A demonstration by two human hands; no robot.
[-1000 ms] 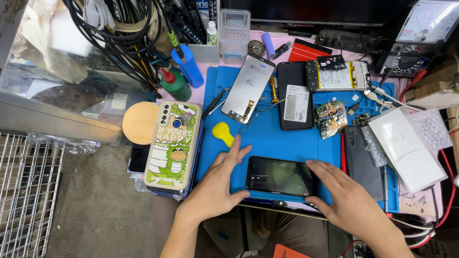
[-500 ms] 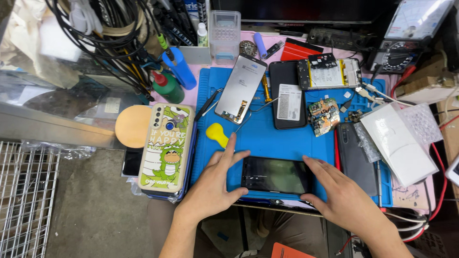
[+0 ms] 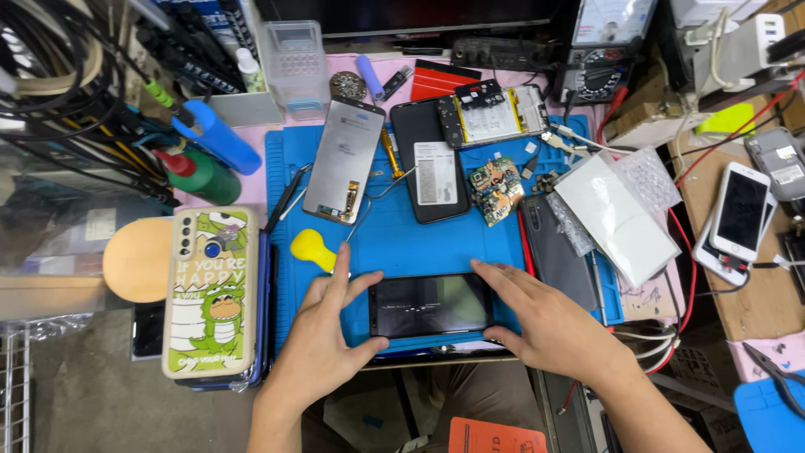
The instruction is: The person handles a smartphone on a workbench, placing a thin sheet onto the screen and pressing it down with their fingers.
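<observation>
A black phone [image 3: 431, 304] is held flat on the blue work mat [image 3: 394, 243] between the two hands, its dark screen turned upward. The left hand [image 3: 323, 344] is pressed against the phone's left end, with the fingers spread, the thumb laid along the near left corner and the forefinger stretched out past the far corner. The right hand [image 3: 545, 323] is set against the right end, its fingers lying along the far edge and its thumb hooked under the near corner. Neither hand is closed into a fist; both are clamped on the phone from opposite ends.

Just beyond the left forefinger a yellow plastic pry tool [image 3: 312, 249] is seen. Left of the left hand a phone in a green cartoon case [image 3: 210, 289] lies face down. Beyond both hands a loose display panel [image 3: 345, 159] and a black back cover [image 3: 432, 164] rest on the mat. Right of the right hand a dark phone body [image 3: 555, 247] lies.
</observation>
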